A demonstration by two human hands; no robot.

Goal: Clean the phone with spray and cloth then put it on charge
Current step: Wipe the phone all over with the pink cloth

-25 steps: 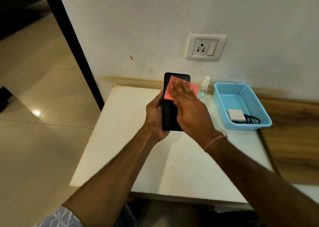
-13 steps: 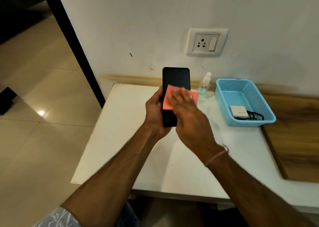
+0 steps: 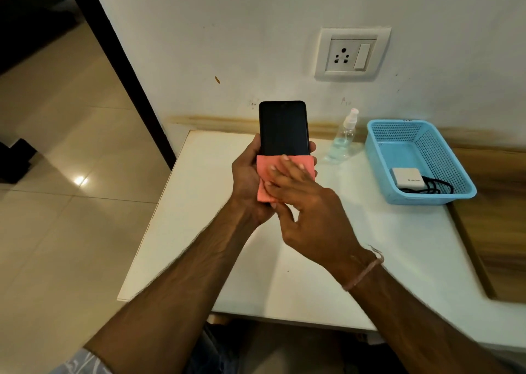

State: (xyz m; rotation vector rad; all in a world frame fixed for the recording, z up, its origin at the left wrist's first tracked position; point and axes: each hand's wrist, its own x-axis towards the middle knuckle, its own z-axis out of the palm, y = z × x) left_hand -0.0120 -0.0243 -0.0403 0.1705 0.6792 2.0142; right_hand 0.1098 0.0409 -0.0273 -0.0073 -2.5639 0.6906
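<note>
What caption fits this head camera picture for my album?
Left hand holds the phone while the right hand presses a pink cloth on its lower screen.

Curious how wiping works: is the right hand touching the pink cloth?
Touching. The head view shows the right hand pressing the pink cloth onto the phone.

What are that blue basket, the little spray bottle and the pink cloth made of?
The blue basket looks like moulded plastic: rigid, matte, with regular holes in its walls. The spray bottle seems clear, glossy plastic, though glass cannot be ruled out; liquid shows through it. The pink cloth appears to be thin, matte fabric; its weave is too small to tell.
</note>
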